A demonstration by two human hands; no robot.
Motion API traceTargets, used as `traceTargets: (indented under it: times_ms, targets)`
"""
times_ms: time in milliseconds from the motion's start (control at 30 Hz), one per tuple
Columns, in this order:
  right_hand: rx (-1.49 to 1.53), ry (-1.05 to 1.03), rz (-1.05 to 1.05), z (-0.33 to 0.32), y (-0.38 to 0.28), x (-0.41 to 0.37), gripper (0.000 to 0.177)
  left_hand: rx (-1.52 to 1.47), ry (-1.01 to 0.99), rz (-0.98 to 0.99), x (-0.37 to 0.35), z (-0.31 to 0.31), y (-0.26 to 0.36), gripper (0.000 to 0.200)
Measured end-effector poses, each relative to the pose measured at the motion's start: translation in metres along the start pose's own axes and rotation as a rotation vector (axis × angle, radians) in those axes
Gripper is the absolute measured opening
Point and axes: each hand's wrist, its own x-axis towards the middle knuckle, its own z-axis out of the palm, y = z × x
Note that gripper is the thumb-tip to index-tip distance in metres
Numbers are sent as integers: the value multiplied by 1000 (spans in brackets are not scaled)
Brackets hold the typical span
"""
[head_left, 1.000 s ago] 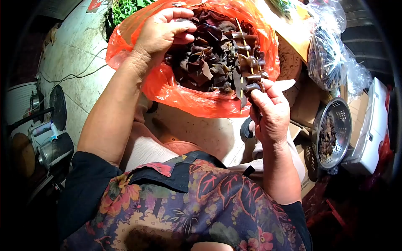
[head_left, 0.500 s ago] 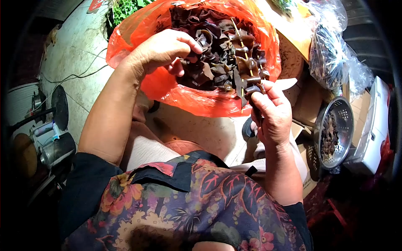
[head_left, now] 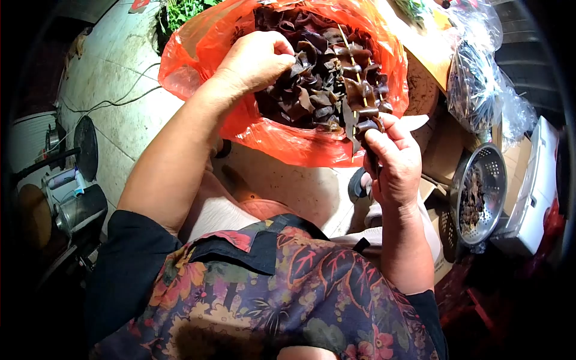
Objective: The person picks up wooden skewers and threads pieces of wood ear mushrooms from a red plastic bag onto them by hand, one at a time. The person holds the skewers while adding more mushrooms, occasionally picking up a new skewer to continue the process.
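Note:
A red plastic bag (head_left: 282,144) stands wide open in front of me, filled with dark brown wood ear mushrooms (head_left: 300,99). My left hand (head_left: 258,60) is over the left side of the pile, thumb and fingertips pinched together at a piece of wood ear; the fingers partly hide it. My right hand (head_left: 393,159) is closed at the bag's right front edge around the lower end of wood ear skewers (head_left: 360,87). Folded pieces are threaded along a thin bamboo stick, whose bare tip points away from me. Another stick seems to lie beside it.
On the right are a metal colander (head_left: 480,198) with dark pieces inside, a white foam box (head_left: 531,192) and a clear plastic bag (head_left: 477,84) of thin sticks. Green leaves (head_left: 183,15) lie beyond the bag. A pot (head_left: 81,210) and a cable (head_left: 120,103) are at left.
My left hand has lifted slightly away from me and its fingers have come together. The right hand still grips the skewers; the whole view has shifted a little.

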Motion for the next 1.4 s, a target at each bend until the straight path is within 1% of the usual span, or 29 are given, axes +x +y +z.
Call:
traceTargets:
  times_ms: [33, 67, 133, 200, 267, 300, 333, 400, 467, 533, 567, 600, 667, 700, 733, 800, 867, 933, 967, 1067, 1100, 1167, 1200, 1267, 1400]
  targets:
    - [10, -11, 4, -2, 0, 0, 25, 51, -13, -41, -2, 0, 5, 14]
    - [21, -22, 9, -3, 0, 0, 25, 52, -15, -42, -2, 0, 5, 14]
    - [34, 0, -1, 0, -2, -2, 25, 194, 79, 154, -2, -2, 7, 15]
    - [48, 22, -10, -1, -2, -3, 26, 205, 44, 152, -5, 2, 7, 17]
    - [73, -22, -3, -6, -2, -4, 26, 153, 71, 274, -6, 11, 0, 18]
    - [73, -22, -2, -4, -2, -4, 26, 229, 103, 236, -7, 13, 2, 21]
    - [73, -9, -1, -2, -3, -4, 26, 230, 104, 236, -3, 16, -2, 21]
    - [71, 1, -3, -1, -3, -4, 26, 187, 189, 310, 6, 20, -11, 23]
    - [65, -11, -12, -1, -2, -3, 26, 182, 208, 306, 9, 25, -9, 27]
    - [75, -12, -16, 1, -1, -3, 27, 378, 196, 279, 8, 27, 3, 29]
    - [87, -9, -20, 2, -1, -3, 27, 419, 210, 247, 8, 30, 6, 34]
    - [86, -9, -20, 1, -1, -3, 27, 417, 211, 247, 8, 30, 12, 34]
    - [72, -17, -7, 0, -1, -3, 27, 529, 138, 45, 7, 28, 25, 34]
    - [71, -16, -7, -1, -1, -3, 27, 494, 179, 48, 16, 32, 16, 34]
    - [74, -24, 0, -3, -1, -3, 27, 493, 178, 50, 21, 32, 11, 34]
    - [79, -27, 4, -3, -3, -4, 27, 412, 170, 126, 26, 28, 6, 28]
    - [91, 1, -6, 1, -6, -6, 26, -66, 109, 55, 23, 19, 3, 20]
    - [81, -13, 3, -1, -8, -8, 26, -501, 1, -55, 15, 4, 11, 19]
    - [65, -30, 15, -2, -9, -8, 26, -582, -49, -92, 14, -3, 13, 17]
    - [36, -5, 27, 2, -8, -10, 25, -709, -43, -99, 5, -11, 16, 13]
    - [36, -6, 27, 3, -8, -10, 25, -709, -42, -99, 5, -12, 14, 13]
    - [47, -39, 35, 3, -7, -10, 24, -819, -76, -63, 6, -14, 9, 15]
    - [46, -42, 35, 3, -5, -9, 24, -820, -73, -63, 6, -15, 7, 15]
    - [40, -49, 15, 4, -4, -8, 24, -864, -107, -56, 8, -17, 5, 23]
    - [32, -25, 12, 7, -2, -7, 25, -930, -94, -53, 6, -17, 6, 24]
